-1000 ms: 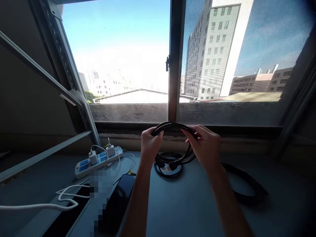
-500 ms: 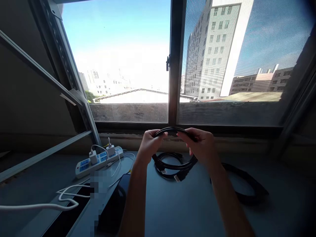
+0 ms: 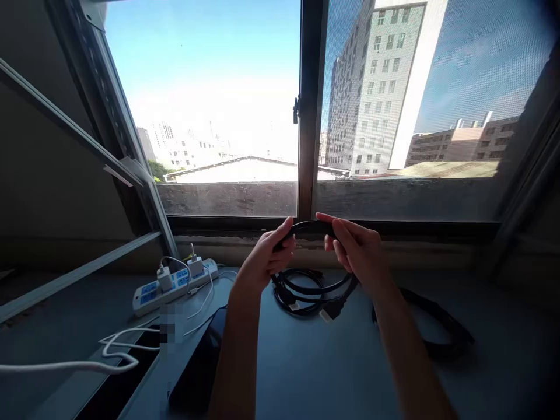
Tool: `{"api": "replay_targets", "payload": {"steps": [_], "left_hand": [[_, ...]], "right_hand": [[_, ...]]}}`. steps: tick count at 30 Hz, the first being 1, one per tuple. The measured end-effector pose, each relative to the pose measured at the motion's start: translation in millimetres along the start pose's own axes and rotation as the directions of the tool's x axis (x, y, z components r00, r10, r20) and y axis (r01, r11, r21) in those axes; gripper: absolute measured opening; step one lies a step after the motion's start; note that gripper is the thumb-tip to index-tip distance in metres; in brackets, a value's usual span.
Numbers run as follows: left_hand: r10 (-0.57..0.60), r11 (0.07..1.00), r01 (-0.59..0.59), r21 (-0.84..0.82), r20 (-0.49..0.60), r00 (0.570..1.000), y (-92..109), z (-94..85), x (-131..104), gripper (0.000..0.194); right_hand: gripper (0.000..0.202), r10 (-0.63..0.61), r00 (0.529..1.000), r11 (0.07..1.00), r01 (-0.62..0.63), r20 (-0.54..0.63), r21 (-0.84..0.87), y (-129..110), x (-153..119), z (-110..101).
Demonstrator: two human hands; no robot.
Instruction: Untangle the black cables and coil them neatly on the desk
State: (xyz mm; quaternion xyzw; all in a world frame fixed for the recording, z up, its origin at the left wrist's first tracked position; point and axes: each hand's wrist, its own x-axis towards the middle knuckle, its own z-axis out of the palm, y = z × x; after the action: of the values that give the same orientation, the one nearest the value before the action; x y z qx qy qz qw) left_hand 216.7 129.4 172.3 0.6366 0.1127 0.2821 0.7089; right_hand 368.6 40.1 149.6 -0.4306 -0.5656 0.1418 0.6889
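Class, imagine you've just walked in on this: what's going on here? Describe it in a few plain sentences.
A person at a table by a window holds a coiled black cable up between both hands, the left hand and right hand gripping its upper part. A plug with a pale, flat tip hangs below. Another black coil shows beneath it, and a third coil lies to the right. On the left is a power strip with chargers plugged in.
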Motion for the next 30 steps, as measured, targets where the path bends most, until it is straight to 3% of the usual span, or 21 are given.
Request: {"api": "replay_targets", "payload": {"steps": [13,17,19,21,24,30], "left_hand": [[0.057,0.978,-0.047,0.205,-0.047,0.997,1,8.0,-4,0.052],[0.113,0.971,-0.076,0.226,-0.151,0.982,-4,6.4,2,0.053],[0.092,0.968,-0.035,0.249,-0.223,0.971,-11,2.8,10,0.054],[0.012,0.947,0.082,0.310,-0.289,0.957,-22,-3.5,21,0.053],[-0.142,0.817,0.335,0.469,-0.400,0.906,-48,-18.8,39,0.049],[-0.309,0.637,0.551,0.539,-0.476,0.823,-102,-59.9,60,0.017]], "right_hand": [[0.035,-0.073,0.996,0.979,0.062,-0.051,-0.196,-12,-6,3],[0.037,-0.086,0.995,0.962,0.069,-0.053,-0.265,-2,-1,2],[0.041,0.005,1.000,0.949,-0.011,-0.020,-0.316,9,2,-1],[0.042,0.150,0.988,0.895,-0.120,0.037,-0.430,25,6,-6],[0.034,0.398,0.910,0.775,-0.266,0.116,-0.574,59,10,-12],[0.031,0.614,0.772,0.681,-0.413,0.164,-0.604,132,8,-15]]}}
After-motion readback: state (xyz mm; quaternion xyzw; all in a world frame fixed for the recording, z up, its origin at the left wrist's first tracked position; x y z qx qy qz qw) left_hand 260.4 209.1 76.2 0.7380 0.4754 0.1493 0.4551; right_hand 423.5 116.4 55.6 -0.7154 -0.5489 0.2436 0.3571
